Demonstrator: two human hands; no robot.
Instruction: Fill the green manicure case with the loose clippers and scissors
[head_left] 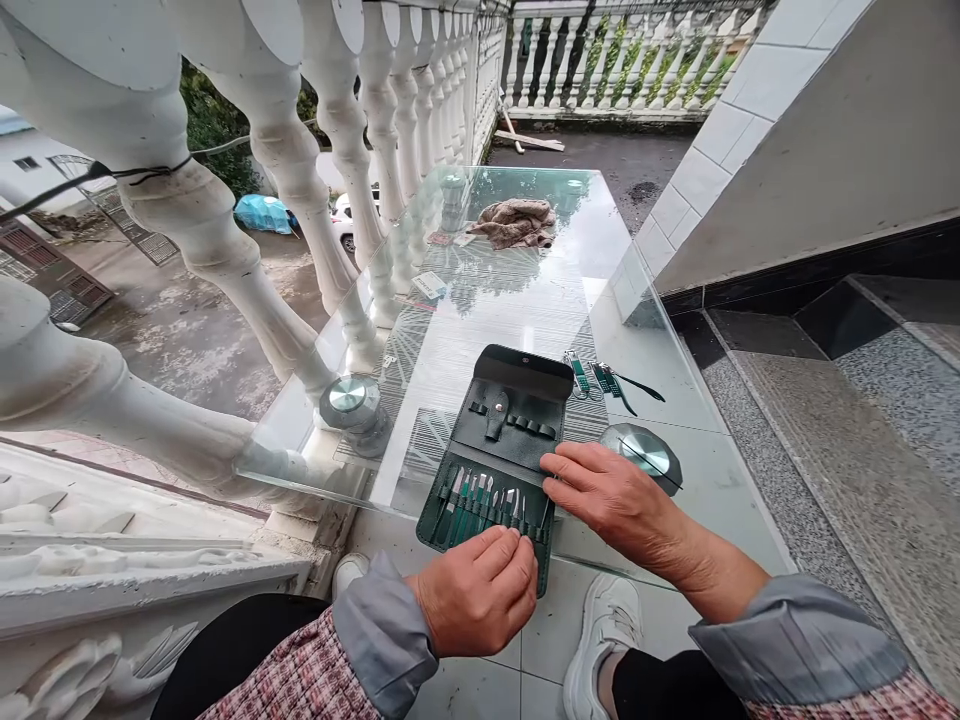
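A dark green manicure case (491,450) lies unfolded on the near edge of the glass table, its lower end jutting past the edge. Several slim metal manicure tools (469,500) with green handles sit in its loops. The upper flap has a small snap strap and some unfilled loops. My left hand (484,585) is closed in a pinch over the lower right of the tool row; what lies between the fingertips is hidden. At the case's right edge, my right hand (611,505) grips the side with its fingers together, the thumb out of sight.
Nail clippers (579,375) and dark-handled nippers (626,385) lie right of the case on the glass table (517,300). A crumpled brown cloth (517,222) and a small card (429,285) are farther back. White balusters (270,190) line the left; stone steps (862,400) rise at right.
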